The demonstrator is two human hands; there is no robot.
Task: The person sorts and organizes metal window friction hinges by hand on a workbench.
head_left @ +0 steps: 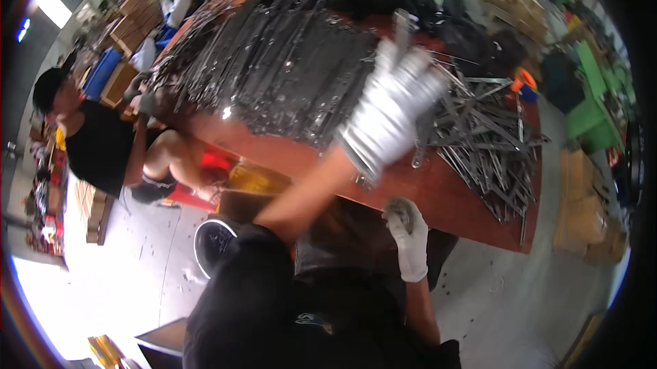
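Observation:
My left hand [393,112], in a white knit glove, reaches far across over the red table and is smeared by motion. A flat grey metal strip [404,28] sticks up beyond its fingers and seems held in them. At the table's near edge is my right hand [408,235], also gloved, its soiled fingers curled closed. Whether anything is inside them is hidden. A wide layer of dark metal strips [287,61] lies side by side to the left of my left hand. A loose, crisscrossed heap of metal strips [486,143] lies to its right.
A seated person [102,136] in black works at the table's left end, gloved hands at the strips. A white-rimmed bucket [213,247] stands on the floor. Orange-handled tool [524,82] at the heap's far right. Cartons [585,198] and green metal frame [594,106] stand right.

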